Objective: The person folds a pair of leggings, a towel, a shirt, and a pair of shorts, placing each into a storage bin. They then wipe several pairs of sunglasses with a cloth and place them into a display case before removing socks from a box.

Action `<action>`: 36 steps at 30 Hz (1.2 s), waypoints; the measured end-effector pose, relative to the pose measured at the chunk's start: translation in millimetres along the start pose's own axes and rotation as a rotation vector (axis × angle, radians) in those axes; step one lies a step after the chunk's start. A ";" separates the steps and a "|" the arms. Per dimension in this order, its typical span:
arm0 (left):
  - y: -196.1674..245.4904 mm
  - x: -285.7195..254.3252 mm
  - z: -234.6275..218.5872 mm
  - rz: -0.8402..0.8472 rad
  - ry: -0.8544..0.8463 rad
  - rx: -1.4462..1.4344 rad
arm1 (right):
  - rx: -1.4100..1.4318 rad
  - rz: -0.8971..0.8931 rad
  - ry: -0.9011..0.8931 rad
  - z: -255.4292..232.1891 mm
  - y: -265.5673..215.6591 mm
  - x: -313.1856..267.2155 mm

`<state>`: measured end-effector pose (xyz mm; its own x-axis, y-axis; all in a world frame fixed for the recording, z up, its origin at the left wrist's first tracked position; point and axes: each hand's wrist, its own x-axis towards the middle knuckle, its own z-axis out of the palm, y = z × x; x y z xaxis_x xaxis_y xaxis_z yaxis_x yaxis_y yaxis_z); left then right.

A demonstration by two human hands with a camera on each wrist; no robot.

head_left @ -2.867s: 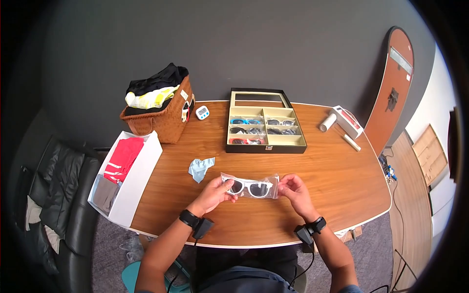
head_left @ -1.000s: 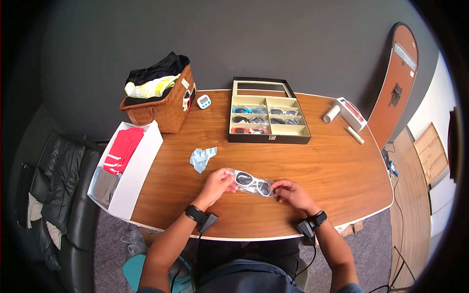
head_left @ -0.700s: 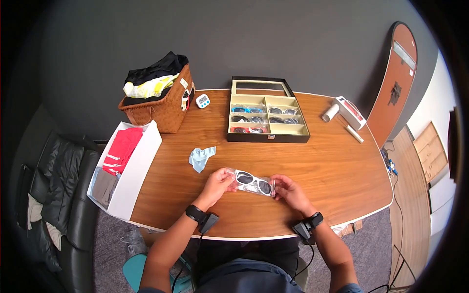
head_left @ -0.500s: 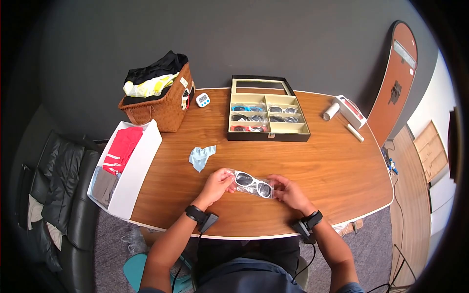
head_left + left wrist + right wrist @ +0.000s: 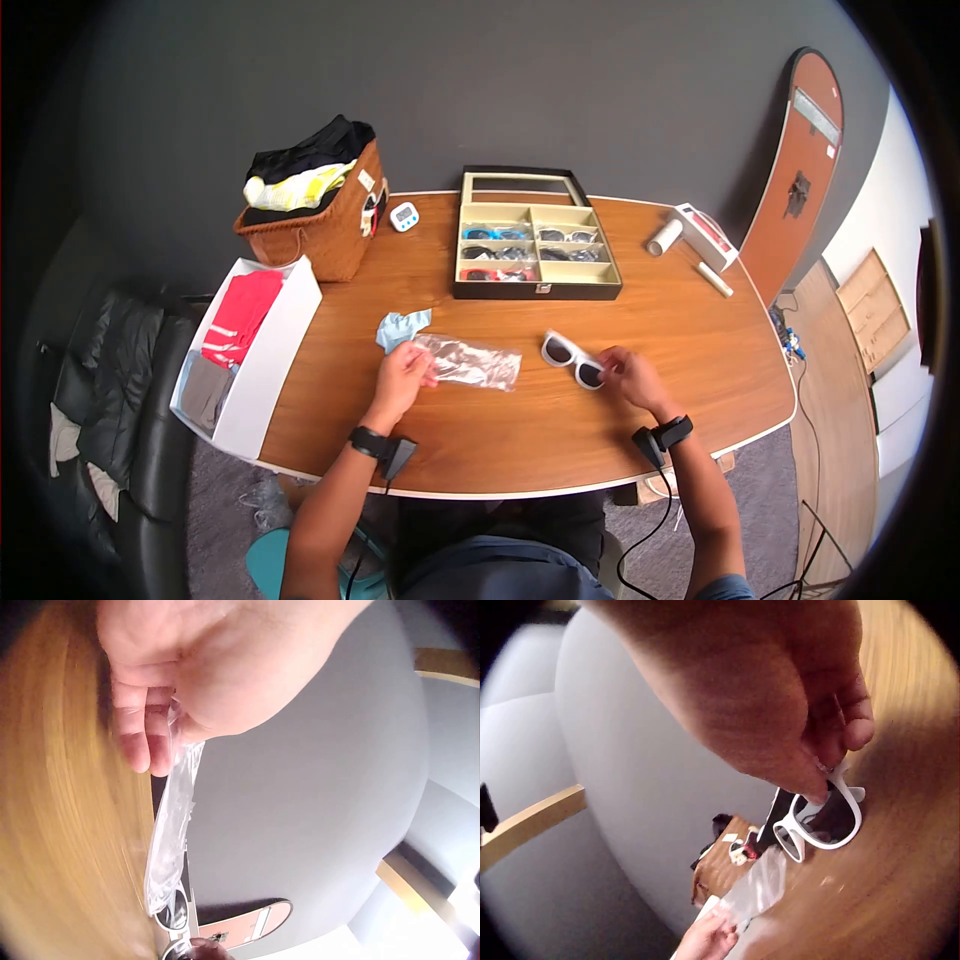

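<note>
White-framed sunglasses (image 5: 573, 361) with dark lenses are in my right hand (image 5: 632, 380), pinched at one end between thumb and fingers. In the right wrist view the thumb lies against the lens corner of the sunglasses (image 5: 832, 825). My left hand (image 5: 402, 382) pinches one end of a clear plastic sleeve (image 5: 470, 363), which stretches flat to the right with nothing inside. The left wrist view shows the sleeve (image 5: 174, 817) hanging from between thumb and fingers. A light blue cloth (image 5: 402, 328) lies just beyond the left hand.
An open display case (image 5: 540, 291) at the back holds several bagged sunglasses in compartments. A wicker basket of clothes (image 5: 340, 230), a white box of folded clothes (image 5: 283, 345) and a timer (image 5: 404, 217) stand left. A white roll (image 5: 664, 238) and a small box (image 5: 706, 238) lie right.
The sunglasses have come out of the plastic sleeve. My right hand has moved right with them, and my left hand has drawn left with the sleeve.
</note>
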<state>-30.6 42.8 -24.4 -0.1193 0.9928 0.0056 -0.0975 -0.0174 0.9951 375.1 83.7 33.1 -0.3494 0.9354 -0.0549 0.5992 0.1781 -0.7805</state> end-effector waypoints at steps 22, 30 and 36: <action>0.3 -23.0 6.0 -0.031 -0.247 0.076 | -0.483 0.107 0.301 -45.7 62.0 39.3; 8.4 -32.6 4.0 -0.036 -0.220 0.084 | -0.303 0.253 0.547 -81.3 115.3 55.9; 7.4 -33.6 11.8 -0.032 -0.268 0.060 | -0.411 0.054 0.557 -59.9 106.9 65.1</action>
<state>-15.6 10.7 -16.0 0.1493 0.9888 -0.0082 -0.0372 0.0139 0.9992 459.5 181.9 -16.5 0.0448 0.9440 0.3269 0.8680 0.1252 -0.4804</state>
